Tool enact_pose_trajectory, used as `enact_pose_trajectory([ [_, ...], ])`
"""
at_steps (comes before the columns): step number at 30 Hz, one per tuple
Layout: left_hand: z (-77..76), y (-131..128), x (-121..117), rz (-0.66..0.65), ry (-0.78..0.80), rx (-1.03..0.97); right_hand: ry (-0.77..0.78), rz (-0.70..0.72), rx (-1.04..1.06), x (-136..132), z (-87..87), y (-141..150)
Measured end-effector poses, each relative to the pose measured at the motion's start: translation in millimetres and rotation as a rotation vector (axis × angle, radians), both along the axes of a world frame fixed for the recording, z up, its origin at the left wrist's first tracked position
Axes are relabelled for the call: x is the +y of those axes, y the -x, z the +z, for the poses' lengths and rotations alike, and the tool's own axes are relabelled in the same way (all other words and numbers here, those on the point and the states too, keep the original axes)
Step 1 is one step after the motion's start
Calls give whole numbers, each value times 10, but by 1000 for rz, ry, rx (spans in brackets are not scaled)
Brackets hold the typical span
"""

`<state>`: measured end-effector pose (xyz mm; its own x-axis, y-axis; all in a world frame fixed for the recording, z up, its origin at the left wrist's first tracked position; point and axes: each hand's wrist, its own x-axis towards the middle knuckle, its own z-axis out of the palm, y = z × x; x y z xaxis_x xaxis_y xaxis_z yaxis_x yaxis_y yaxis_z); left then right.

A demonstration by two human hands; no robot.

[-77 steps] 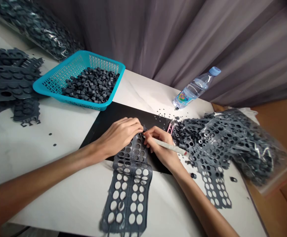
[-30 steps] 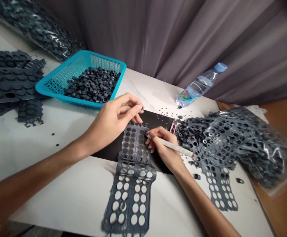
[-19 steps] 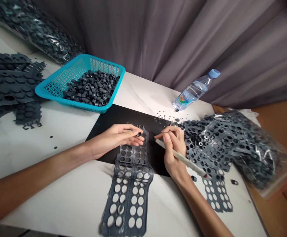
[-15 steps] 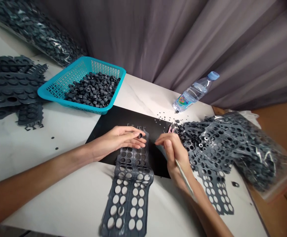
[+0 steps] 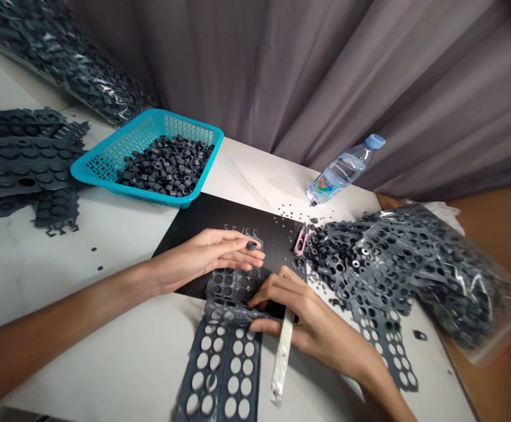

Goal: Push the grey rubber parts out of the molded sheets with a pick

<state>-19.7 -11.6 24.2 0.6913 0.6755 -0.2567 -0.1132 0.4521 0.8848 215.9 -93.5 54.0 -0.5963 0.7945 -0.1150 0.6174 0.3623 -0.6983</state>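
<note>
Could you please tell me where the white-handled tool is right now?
In the head view, the white-handled tool sticks out below the right hand, just right of the perforated strip.

The left hand (image 5: pixel 213 252) hides part of the perforated sheet (image 5: pixel 225 360) from us; the frame cuts the sheet's near end. Behind the right hand (image 5: pixel 305 310) we lose the pale tool's far end (image 5: pixel 283 354). By the worktop's (image 5: pixel 118 351) far edge, a bag (image 5: pixel 61 58) runs out of frame.
</note>
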Motion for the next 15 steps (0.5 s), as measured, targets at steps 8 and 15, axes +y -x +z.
enact_pose_trajectory([
  [8, 97, 16, -1, -2, -34, 5, -5, -25, 102, 14, 79, -160],
  [15, 123, 37, 36, 101, -256, 105, -69, -170, 139, 24, 142, -306],
])
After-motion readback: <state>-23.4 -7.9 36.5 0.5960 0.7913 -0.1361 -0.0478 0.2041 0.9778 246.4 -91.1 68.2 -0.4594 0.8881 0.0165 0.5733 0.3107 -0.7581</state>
